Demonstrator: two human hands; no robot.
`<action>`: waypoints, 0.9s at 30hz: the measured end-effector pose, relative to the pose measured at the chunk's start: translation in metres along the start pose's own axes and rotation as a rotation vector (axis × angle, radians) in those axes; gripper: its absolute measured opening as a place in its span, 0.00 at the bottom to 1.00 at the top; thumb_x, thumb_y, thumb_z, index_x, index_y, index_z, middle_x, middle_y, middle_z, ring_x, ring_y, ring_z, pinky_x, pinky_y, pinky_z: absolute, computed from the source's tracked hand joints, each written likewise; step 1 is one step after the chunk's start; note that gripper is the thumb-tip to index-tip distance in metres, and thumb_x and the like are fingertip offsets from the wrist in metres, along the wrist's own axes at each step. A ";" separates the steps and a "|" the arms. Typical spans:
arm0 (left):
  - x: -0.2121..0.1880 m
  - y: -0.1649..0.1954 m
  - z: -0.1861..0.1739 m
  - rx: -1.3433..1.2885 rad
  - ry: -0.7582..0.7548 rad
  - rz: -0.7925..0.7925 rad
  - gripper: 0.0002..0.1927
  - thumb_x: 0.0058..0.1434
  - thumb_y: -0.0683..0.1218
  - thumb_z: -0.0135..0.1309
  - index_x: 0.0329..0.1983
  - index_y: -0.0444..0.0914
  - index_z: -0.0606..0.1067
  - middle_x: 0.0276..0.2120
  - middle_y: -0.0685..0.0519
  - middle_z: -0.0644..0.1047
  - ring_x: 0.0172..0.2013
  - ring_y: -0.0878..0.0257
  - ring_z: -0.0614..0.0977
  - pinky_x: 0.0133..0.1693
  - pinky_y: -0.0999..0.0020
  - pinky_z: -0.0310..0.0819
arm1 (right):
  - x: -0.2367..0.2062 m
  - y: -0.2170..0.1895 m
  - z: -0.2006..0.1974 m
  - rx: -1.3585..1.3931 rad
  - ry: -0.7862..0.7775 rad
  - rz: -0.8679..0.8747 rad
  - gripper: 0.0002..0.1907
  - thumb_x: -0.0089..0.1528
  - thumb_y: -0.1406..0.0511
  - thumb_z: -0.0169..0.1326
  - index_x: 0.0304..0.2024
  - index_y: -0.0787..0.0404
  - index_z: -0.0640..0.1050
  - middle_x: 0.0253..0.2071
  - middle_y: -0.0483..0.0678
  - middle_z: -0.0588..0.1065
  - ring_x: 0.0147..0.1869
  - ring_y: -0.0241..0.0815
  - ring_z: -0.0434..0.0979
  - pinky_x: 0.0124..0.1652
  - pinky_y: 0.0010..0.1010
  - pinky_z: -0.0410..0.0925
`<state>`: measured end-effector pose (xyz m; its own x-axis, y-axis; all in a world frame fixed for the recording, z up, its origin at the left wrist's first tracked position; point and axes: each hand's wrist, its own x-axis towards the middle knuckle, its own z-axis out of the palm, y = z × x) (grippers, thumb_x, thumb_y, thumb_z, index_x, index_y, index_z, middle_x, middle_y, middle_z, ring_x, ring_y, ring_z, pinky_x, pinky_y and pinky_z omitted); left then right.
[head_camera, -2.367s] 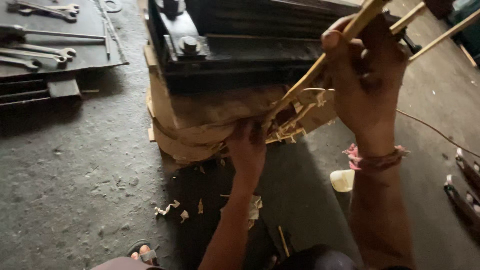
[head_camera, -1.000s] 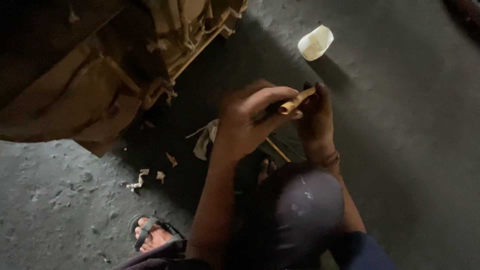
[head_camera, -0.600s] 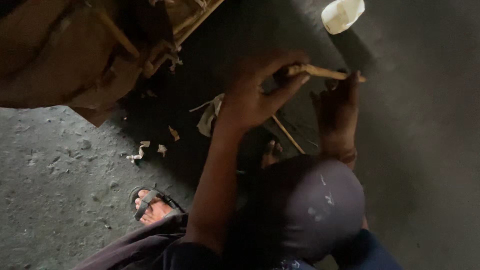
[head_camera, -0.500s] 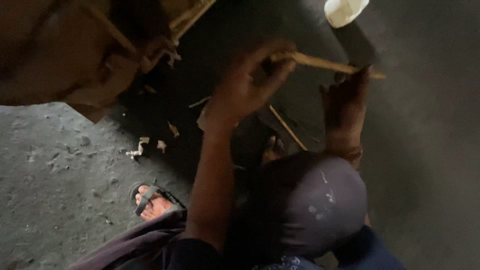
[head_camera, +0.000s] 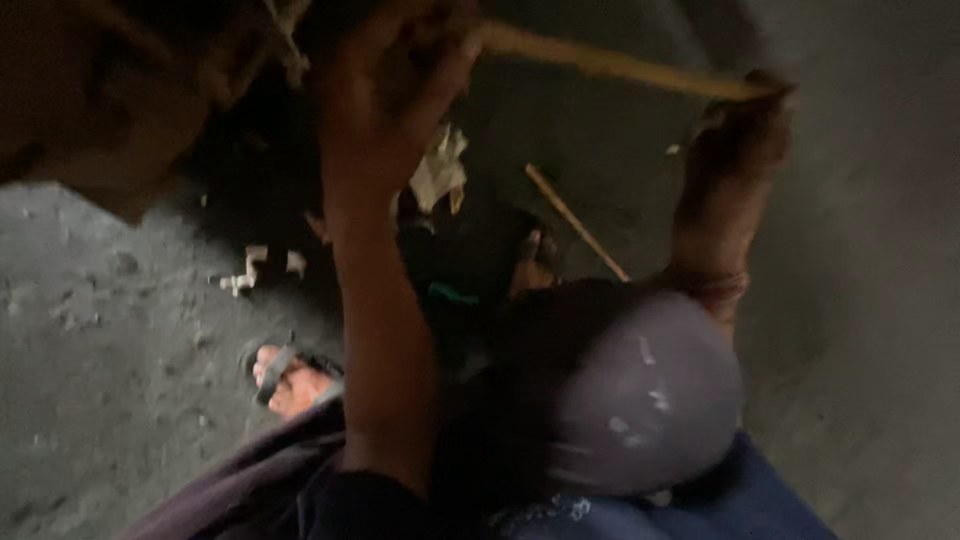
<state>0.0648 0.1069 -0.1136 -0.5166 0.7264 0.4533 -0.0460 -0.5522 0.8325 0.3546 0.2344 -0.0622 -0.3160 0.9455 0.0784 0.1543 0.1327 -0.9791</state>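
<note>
The view is blurred and dark. My left hand (head_camera: 395, 95) is raised near the top middle, fingers closed around one end of a long pale wooden strip (head_camera: 620, 70). The strip runs to the right and slightly down. My right hand (head_camera: 745, 125) grips its other end at the upper right; a reddish band is on that wrist. Below the hands my bent knee (head_camera: 640, 390) in grey cloth fills the lower middle.
A big brown wooden block (head_camera: 90, 90) stands at the upper left. A loose thin stick (head_camera: 575, 222) and pale wood chips (head_camera: 262, 268) lie on the grey concrete floor. My sandalled foot (head_camera: 290, 372) rests at the lower left.
The view has swung down and closer. Both hands have moved apart along the strip and risen towards the top. The white cup seen earlier has left the picture.
</note>
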 end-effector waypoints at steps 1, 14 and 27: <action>-0.003 -0.004 -0.001 -0.002 0.002 0.015 0.07 0.79 0.39 0.60 0.58 0.39 0.77 0.44 0.55 0.82 0.37 0.71 0.81 0.38 0.75 0.77 | -0.004 0.002 -0.003 -0.040 0.013 0.012 0.20 0.76 0.49 0.42 0.63 0.50 0.71 0.49 0.37 0.66 0.53 0.33 0.63 0.58 0.33 0.62; -0.043 -0.107 0.034 0.606 -0.228 -0.277 0.08 0.77 0.46 0.54 0.42 0.38 0.78 0.28 0.52 0.78 0.26 0.64 0.79 0.30 0.66 0.74 | -0.037 0.041 -0.065 -0.449 -0.420 0.194 0.16 0.79 0.56 0.48 0.47 0.61 0.76 0.42 0.46 0.77 0.49 0.39 0.76 0.55 0.35 0.69; -0.160 -0.242 0.116 1.278 -0.785 0.153 0.04 0.52 0.44 0.63 0.31 0.41 0.82 0.46 0.49 0.78 0.52 0.51 0.75 0.53 0.54 0.71 | -0.095 0.219 -0.136 -0.722 -0.060 0.510 0.21 0.74 0.53 0.50 0.49 0.65 0.78 0.45 0.50 0.77 0.51 0.44 0.75 0.53 0.39 0.67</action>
<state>0.2582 0.1717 -0.3503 0.1473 0.9529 0.2652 0.9325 -0.2232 0.2840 0.5459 0.2144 -0.2588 -0.0925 0.9262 -0.3655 0.8369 -0.1266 -0.5326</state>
